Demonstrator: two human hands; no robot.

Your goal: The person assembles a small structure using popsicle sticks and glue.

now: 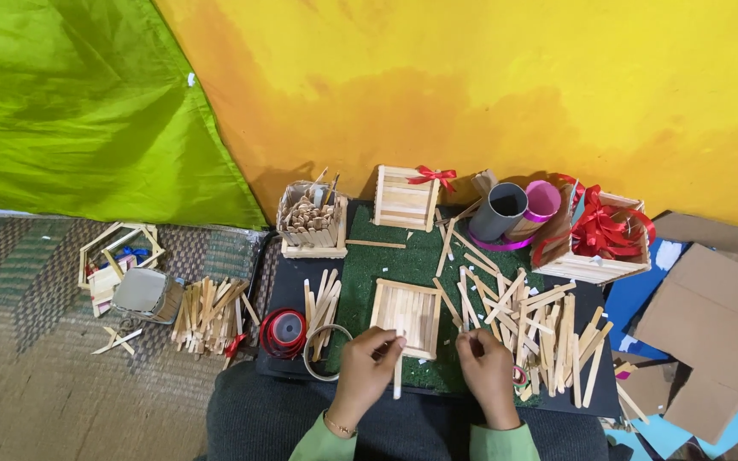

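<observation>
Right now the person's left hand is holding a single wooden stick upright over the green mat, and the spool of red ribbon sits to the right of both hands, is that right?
Not quite. In the head view the spool of red ribbon sits to the left of both hands, beside the clear tape roll. The rest holds: the left hand holds a single wooden stick upright over the green mat.

Stick square [406, 316] on mat [360, 282], loose sticks [540, 329] right of it, ribbon spool [284, 332] left, stick boxes [406, 198] behind

red ribbon spool [284, 332], grey tube [499, 212], cardboard sheets [711, 324]
</observation>
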